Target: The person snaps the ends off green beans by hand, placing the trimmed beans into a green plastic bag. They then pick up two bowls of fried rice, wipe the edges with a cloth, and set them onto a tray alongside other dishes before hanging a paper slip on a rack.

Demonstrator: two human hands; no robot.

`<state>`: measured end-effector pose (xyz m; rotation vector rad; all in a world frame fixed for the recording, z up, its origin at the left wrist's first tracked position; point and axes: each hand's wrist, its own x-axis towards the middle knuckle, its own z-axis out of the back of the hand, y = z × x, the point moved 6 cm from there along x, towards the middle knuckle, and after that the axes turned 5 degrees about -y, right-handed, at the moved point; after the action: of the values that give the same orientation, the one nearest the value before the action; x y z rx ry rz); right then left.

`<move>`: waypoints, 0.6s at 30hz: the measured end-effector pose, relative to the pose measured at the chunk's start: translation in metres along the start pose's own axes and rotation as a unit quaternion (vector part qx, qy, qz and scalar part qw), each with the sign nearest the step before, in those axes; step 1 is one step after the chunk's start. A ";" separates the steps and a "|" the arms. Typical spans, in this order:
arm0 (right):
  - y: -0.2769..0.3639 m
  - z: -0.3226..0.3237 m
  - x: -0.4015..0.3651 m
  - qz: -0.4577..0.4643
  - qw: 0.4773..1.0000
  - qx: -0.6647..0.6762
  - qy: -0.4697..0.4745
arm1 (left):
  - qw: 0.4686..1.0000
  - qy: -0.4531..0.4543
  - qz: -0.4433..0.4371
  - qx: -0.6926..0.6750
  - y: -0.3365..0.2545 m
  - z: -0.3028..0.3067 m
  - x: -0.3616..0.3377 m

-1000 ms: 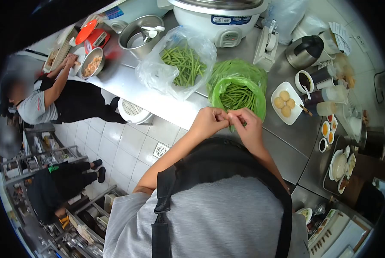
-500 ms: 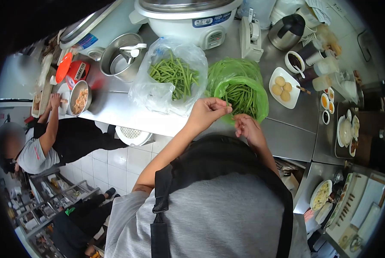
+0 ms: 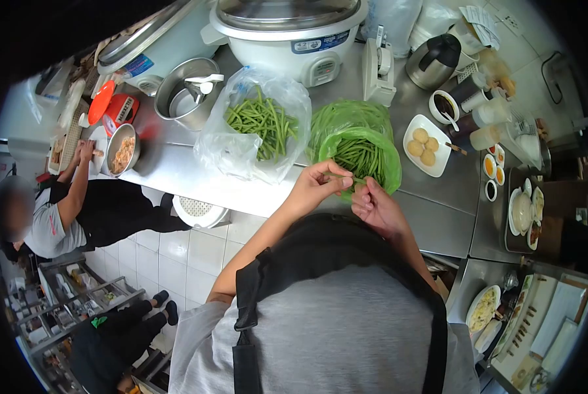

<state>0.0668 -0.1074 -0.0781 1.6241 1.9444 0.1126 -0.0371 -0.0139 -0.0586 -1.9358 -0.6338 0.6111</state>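
My left hand (image 3: pixel 320 188) and my right hand (image 3: pixel 378 207) are close together at the near edge of a green plastic bag (image 3: pixel 390 146) full of long green beans (image 3: pixel 359 157). A thin green bean (image 3: pixel 355 179) runs between my fingertips, pinched by both hands. Left of the green bag, a clear plastic bag (image 3: pixel 223 148) lies open with cut green bean pieces (image 3: pixel 265 125) in it.
Behind the bags are a white cooker (image 3: pixel 287 41), a metal pot (image 3: pixel 179 98) and a tape dispenser (image 3: pixel 379 75). A square dish (image 3: pixel 427 146) holds several round balls at right. A co-worker (image 3: pixel 70 213) stands at left beside a metal bowl (image 3: pixel 121 150).
My right hand has come up nearer my left, and both now pinch the bean. The bags and counter things sit slightly shifted in the view. At lower left, another person's feet have shifted.
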 end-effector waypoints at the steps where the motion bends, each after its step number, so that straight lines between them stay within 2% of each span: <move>1: 0.000 0.002 0.000 -0.006 1.000 0.028 0.007 | 1.000 -0.005 -0.002 -0.001 0.002 -0.002 -0.003; 2: 0.002 -0.002 -0.001 -0.008 0.999 0.029 0.026 | 1.000 -0.010 -0.003 -0.002 0.005 -0.004 -0.005; 4: 0.006 -0.012 -0.004 -0.012 0.998 0.030 0.063 | 0.988 -0.019 0.069 -0.136 0.021 -0.008 -0.009; 7: 0.017 -0.019 -0.007 0.019 0.990 -0.042 0.134 | 0.944 -0.059 0.151 -0.287 0.034 -0.015 -0.016; 8: 0.022 -0.015 -0.006 0.024 0.992 -0.037 0.116 | 0.926 -0.078 0.171 -0.328 0.036 -0.018 -0.019; 11: 0.029 0.007 -0.004 0.024 0.999 -0.019 0.043 | 0.955 -0.139 0.117 -0.235 0.030 -0.015 -0.016; 12: 0.030 0.018 -0.004 0.016 1.000 -0.013 0.006 | 0.972 -0.152 0.077 -0.161 0.029 -0.012 -0.012; 13: 0.031 0.028 -0.005 0.008 0.999 -0.009 -0.031 | 0.986 -0.156 0.062 0.007 0.027 -0.012 -0.006; 14: 0.030 0.037 -0.007 0.000 0.998 -0.019 -0.057 | 0.971 -0.154 0.047 0.175 0.016 -0.019 0.002; 15: 0.029 0.046 -0.010 -0.007 0.996 -0.030 -0.084 | 0.929 -0.146 0.031 0.338 0.010 -0.026 0.012; 16: 0.028 0.055 -0.013 -0.013 0.993 -0.042 -0.111 | 0.866 -0.195 -0.107 0.447 0.007 -0.032 0.021; 18: 0.023 0.074 -0.018 -0.031 0.994 -0.042 -0.094 | 0.785 -0.189 -0.059 0.586 0.021 -0.039 0.041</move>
<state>0.1242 -0.1405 -0.1214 1.4625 1.8198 0.0159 0.0223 -0.0199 -0.0679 -0.5913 -0.4181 1.0069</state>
